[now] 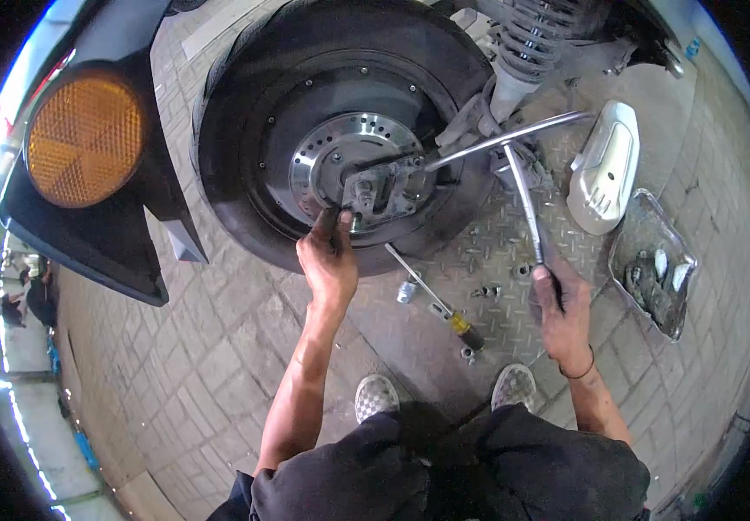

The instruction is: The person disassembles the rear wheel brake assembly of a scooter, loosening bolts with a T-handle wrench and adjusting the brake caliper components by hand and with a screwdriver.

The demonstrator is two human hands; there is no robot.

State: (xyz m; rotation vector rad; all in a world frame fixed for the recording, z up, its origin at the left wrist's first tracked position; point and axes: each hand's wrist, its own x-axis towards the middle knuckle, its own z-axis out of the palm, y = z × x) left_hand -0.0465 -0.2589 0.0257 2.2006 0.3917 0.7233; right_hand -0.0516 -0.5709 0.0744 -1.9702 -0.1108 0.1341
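Observation:
My right hand point(563, 308) is closed around one leg of a metal T-shaped socket wrench point(524, 193). The wrench's long crossbar reaches left to a bolt area at the edge of the brake caliper point(381, 193). That caliper sits over the drilled brake disc point(312, 156) in the middle of the wheel point(249, 174). My left hand point(330, 252) is at the caliper's lower left, its blackened fingertips pinched together beside a small shiny part; what lies between them is hidden.
A screwdriver point(460, 326) lies on the metal plate near a socket point(406, 292) and several small nuts or bolts. Right of these are a white cover point(605, 169) and a metal tray point(692, 260) with dark rags. A spring shock absorber point(531, 43) stands above; an orange reflector point(86, 139) hangs left.

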